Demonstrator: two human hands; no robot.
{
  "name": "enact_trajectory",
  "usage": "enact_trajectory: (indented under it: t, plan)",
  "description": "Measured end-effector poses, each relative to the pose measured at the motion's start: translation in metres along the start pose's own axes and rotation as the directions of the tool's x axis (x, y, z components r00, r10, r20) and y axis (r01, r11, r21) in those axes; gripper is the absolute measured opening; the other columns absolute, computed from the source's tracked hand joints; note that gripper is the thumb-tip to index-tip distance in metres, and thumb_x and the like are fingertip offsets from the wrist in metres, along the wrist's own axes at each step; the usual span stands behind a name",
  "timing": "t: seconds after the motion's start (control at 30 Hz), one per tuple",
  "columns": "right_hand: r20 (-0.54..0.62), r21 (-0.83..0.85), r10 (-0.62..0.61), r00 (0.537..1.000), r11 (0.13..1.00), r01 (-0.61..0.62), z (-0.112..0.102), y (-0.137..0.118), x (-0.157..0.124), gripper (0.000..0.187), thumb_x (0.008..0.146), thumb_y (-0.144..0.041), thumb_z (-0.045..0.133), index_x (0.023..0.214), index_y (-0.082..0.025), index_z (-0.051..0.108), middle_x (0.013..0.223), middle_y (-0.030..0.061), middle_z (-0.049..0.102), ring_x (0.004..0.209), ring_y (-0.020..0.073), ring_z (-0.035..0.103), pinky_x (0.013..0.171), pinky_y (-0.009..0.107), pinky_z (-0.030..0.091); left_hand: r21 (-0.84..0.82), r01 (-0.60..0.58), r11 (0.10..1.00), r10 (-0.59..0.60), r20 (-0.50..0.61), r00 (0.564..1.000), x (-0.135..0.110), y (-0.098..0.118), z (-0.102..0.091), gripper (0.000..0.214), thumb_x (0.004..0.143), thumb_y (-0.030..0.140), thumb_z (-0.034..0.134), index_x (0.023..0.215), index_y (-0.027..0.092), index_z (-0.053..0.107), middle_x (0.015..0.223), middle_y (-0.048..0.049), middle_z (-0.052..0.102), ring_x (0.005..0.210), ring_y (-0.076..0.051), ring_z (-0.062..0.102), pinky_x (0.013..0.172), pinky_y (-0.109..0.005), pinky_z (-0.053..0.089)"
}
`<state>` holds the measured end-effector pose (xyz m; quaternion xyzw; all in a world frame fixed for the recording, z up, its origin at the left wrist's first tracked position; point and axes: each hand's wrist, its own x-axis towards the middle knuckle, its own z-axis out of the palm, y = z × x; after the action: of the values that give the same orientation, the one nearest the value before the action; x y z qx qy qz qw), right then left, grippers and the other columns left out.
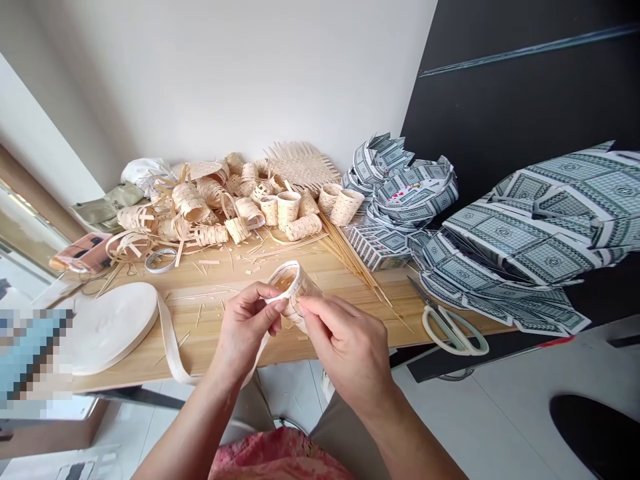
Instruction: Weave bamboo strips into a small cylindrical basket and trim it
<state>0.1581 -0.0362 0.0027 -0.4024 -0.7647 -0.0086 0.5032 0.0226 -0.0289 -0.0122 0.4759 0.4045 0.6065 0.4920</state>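
Plain white wall [240, 73] backs a wooden worktop [200, 347], on which a flat roll of white tape [113, 327] lies. Right of the roll, a small woven cup [307, 290] is held up at a tilt, its mouth turned toward the roll's side. On the cup's side nearer the roll, the left hand [243, 327] pinches the rim and its white edging between thumb and fingers. On the side away from the roll, the right hand [353, 340] has thumb and forefinger pressed together by a dark line that may be thread; whatever fine thing it grips is too small to tell.

From the roll, a slack strip [173, 340] sags toward the left forearm, so a snag there could drag the edging askew. Loosening the left pinch might let the edging slip; squeezing too hard might buckle the thin weave. Much farther right of the roll, scissors [455, 330] overhang the front edge, where a stray elbow could knock them down.
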Motion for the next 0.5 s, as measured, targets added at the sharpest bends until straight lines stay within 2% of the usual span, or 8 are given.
enact_trajectory:
  t: [0.13,0.5]
  plan:
    - [-0.006,-0.017,-0.034,0.999,0.999,0.034,0.0004,0.0005,-0.0005,0.022,0.085,-0.010,0.046,0.070,-0.016,0.062,0.060,0.0017,0.062,0.055,0.0121,0.055,0.054,0.023,0.037,-0.003,0.000,1.000,0.000,0.014,1.000,-0.0005,0.0006,-0.0004,0.012,0.070,0.026,0.067,0.070,0.016,0.060,0.049,0.0058,0.052,0.041,-0.003,0.043,0.040,-0.013,0.034]
    - [0.000,-0.024,-0.028,1.000,0.999,0.028,-0.0004,0.0010,-0.0006,0.024,0.085,-0.010,0.044,0.069,-0.017,0.060,0.058,0.0010,0.060,0.053,0.0120,0.053,0.052,0.023,0.035,0.052,-0.009,0.999,0.008,0.012,1.000,-0.0012,-0.0002,-0.0009,0.013,0.070,0.028,0.067,0.069,0.017,0.061,0.048,0.0059,0.051,0.040,-0.004,0.043,0.040,-0.015,0.035]
